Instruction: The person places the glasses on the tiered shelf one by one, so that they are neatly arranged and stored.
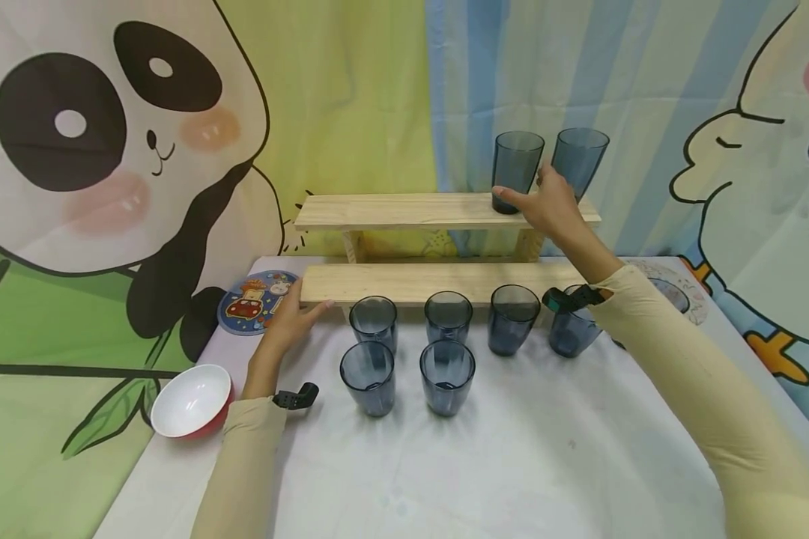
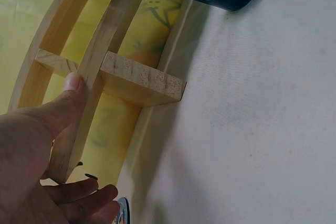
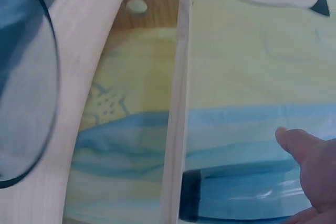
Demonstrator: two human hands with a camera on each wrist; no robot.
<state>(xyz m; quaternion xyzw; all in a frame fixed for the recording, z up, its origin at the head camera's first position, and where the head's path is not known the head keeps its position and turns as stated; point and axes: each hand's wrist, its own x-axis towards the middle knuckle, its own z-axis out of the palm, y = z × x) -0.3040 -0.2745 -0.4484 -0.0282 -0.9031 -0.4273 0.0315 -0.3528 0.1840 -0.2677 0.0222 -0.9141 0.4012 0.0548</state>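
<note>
A two-tier wooden shelf stands on the table, with a lower board (image 1: 404, 283) and an upper board (image 1: 404, 212). My left hand (image 1: 283, 326) grips the lower board's left end, its thumb pressed along the front edge (image 2: 76, 98). Up at the right end, my right hand (image 1: 556, 206) spreads its thumb and fingers around a blue-grey glass (image 1: 517, 157) standing on the upper board. In the right wrist view, the thumb (image 3: 294, 142) stands apart from that glass (image 3: 236, 190). A second such glass (image 1: 582, 157) stands just right of the hand.
Several similar glasses stand before the shelf, including two in front (image 1: 368, 382) (image 1: 447, 382) and one partly behind my right wrist (image 1: 573, 333). A red-and-white bowl (image 1: 192, 400) and a round blue mat (image 1: 249, 307) lie left; a pale round mat (image 1: 674, 288) lies right.
</note>
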